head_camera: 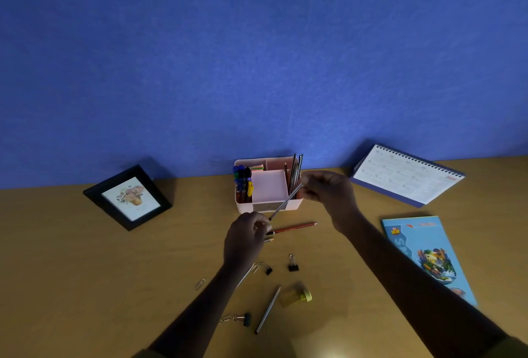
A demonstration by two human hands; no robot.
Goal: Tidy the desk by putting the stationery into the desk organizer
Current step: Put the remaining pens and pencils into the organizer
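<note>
Pink plastic desk organizer (251,207) stands far-centre on the worktop. Before it a slim grey pencil (285,202) slants aloft, the right hand (325,189) pinching its upper end; the left hand's (245,236) grip is unclear. Probably light, stiff and smooth, so pinch it mid-shaft.

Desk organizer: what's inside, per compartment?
Desk organizer: pens at left, sticky notes at the back, pencils at right, middle showing bare pink floor. Walls hide their lower ends; right hand with grey pencil covers the right front corner.
</note>
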